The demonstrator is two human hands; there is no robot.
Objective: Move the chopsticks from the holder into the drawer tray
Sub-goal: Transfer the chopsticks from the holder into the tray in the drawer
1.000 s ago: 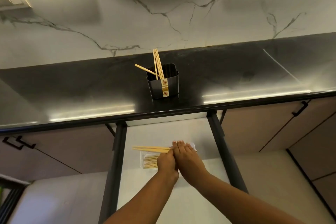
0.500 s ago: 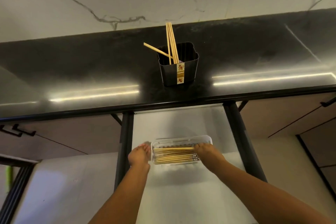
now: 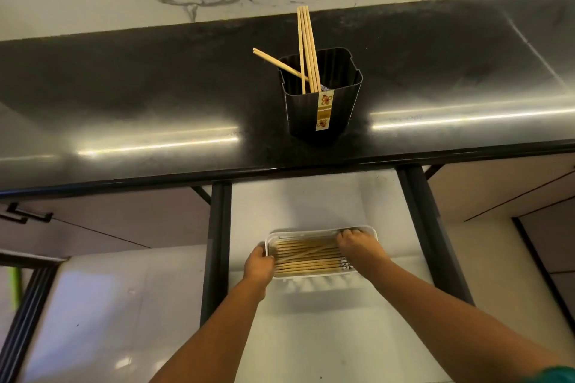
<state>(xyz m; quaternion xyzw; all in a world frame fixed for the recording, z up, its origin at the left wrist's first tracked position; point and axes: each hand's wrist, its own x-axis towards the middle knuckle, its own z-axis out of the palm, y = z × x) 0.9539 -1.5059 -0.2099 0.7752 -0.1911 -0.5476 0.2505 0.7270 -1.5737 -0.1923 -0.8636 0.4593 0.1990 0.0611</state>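
Note:
A black square holder [image 3: 322,109] stands on the dark countertop and still has several wooden chopsticks [image 3: 306,50] sticking out, one leaning left. Below, in the open white drawer [image 3: 311,202], a clear tray [image 3: 311,231] holds several chopsticks [image 3: 306,260] lying side by side. My left hand [image 3: 258,266] grips the tray's left end. My right hand [image 3: 357,246] rests curled on the chopsticks at the tray's right end, near the far rim.
The glossy black countertop [image 3: 155,121] runs across the view with a marble wall behind. Black drawer rails [image 3: 217,242] [image 3: 432,233] flank the open drawer. Closed cabinet fronts with black handles [image 3: 28,216] lie to both sides.
My hands, together over the tray a second ago, have spread to its two ends. The bundle of chopsticks now lies in the tray. The camera has tipped downward.

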